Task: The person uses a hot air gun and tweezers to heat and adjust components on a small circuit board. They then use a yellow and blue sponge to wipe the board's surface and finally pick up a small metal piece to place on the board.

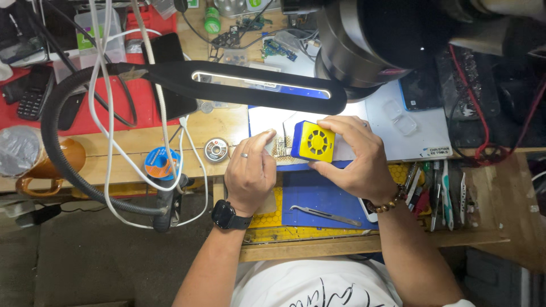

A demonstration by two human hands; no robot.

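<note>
Low in the frame, a pair of metal tweezers [325, 215] lies on the blue work mat [318, 196], just below the 2 hands. At centre, the right hand [355, 159] wraps its fingers around a small yellow-and-blue fan unit [313, 141], while the left hand [250, 170], wearing a ring and a black wristwatch [228, 216], pinches a small pale part beside a perforated circuit board [280, 149]. Farther up, a black LED desk lamp [250, 86] crosses the bench, with a solder spool [216, 150] at centre left.

Both bare forearms reach forward; the left hand [249, 173] curls, seemingly pinching, while the right hand [352, 156] grips with fingers wrapped.
</note>
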